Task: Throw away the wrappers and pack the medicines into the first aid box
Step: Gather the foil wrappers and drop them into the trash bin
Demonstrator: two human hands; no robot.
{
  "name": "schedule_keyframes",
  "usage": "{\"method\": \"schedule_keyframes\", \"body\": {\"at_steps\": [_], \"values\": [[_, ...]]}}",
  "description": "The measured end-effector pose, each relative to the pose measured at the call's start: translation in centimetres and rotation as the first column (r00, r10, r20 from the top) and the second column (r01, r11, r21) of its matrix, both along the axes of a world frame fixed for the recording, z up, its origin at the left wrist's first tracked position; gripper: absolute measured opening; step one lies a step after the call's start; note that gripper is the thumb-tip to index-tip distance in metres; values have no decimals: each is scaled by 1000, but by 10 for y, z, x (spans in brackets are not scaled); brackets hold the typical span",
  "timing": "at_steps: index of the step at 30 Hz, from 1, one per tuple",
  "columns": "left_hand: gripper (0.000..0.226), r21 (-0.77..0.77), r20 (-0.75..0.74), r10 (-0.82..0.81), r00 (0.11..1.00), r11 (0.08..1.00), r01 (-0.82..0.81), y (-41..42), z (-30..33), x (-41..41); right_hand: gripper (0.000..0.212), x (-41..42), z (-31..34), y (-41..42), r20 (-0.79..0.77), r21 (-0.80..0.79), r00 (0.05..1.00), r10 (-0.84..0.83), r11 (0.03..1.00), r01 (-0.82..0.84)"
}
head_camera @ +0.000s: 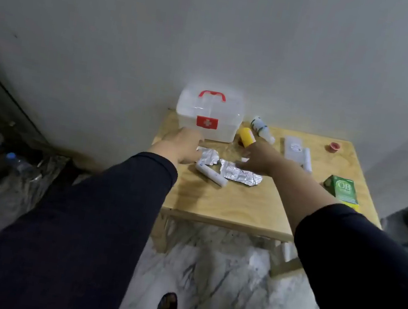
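A clear first aid box with a red handle and red cross stands closed at the table's back left. In front of it lie two crumpled foil blister wrappers and a white tube. My left hand reaches over the left wrapper, fingers curled down at its edge. My right hand hovers over the right wrapper with fingers spread. A yellow bottle and a white bottle lie behind my right hand.
The small wooden table stands against a grey wall. On its right are a grey flat pack, another white tube, a red cap and a green box. A plastic water bottle lies on the floor at left.
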State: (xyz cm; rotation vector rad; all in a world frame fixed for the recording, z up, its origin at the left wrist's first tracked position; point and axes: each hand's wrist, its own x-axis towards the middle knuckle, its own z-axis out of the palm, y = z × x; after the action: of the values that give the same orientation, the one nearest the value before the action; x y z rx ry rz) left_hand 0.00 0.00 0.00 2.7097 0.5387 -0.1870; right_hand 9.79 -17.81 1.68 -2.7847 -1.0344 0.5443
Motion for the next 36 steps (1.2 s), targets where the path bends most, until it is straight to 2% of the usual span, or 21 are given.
{"method": "schedule_keyframes", "body": {"at_steps": [5, 7, 10, 12, 17, 21, 26, 32, 36], "values": [[27, 64, -53, -43, 998, 997, 47, 18, -37, 9, 44, 4, -51, 17, -55, -49, 998, -30, 998, 27], [37, 47, -70, -68, 995, 996, 72, 32, -57, 15, 42, 7, -78, 27, -79, -43, 996, -44, 998, 41], [49, 51, -113, -121, 986, 991, 127, 42, -79, 17, 28, 5, -105, 26, -59, 25, 997, -54, 998, 56], [48, 85, -83, -137, 987, 986, 144, 44, -81, 17, 27, 5, -111, 21, -26, 82, 999, -31, 996, 33], [41, 162, -64, -198, 978, 965, 206, 58, -108, 18, 28, 9, -130, 19, 51, 112, 999, -10, 994, 5], [29, 286, -10, -243, 970, 929, 236, 59, -119, 19, 28, 9, -133, 13, 103, 131, 995, 5, 991, -18], [18, 376, -54, -260, 964, 889, 261, 58, -120, 22, 25, 2, -133, 10, 191, 89, 981, 43, 994, -61], [20, 363, 10, -158, 987, 921, 143, 55, -90, 30, 20, 7, -107, 24, 268, 135, 952, -149, 984, 116], [21, 288, 109, -45, 993, 958, 11, 50, -65, 28, 24, 11, -80, 36, 221, 286, 930, -295, 931, 228]]}}
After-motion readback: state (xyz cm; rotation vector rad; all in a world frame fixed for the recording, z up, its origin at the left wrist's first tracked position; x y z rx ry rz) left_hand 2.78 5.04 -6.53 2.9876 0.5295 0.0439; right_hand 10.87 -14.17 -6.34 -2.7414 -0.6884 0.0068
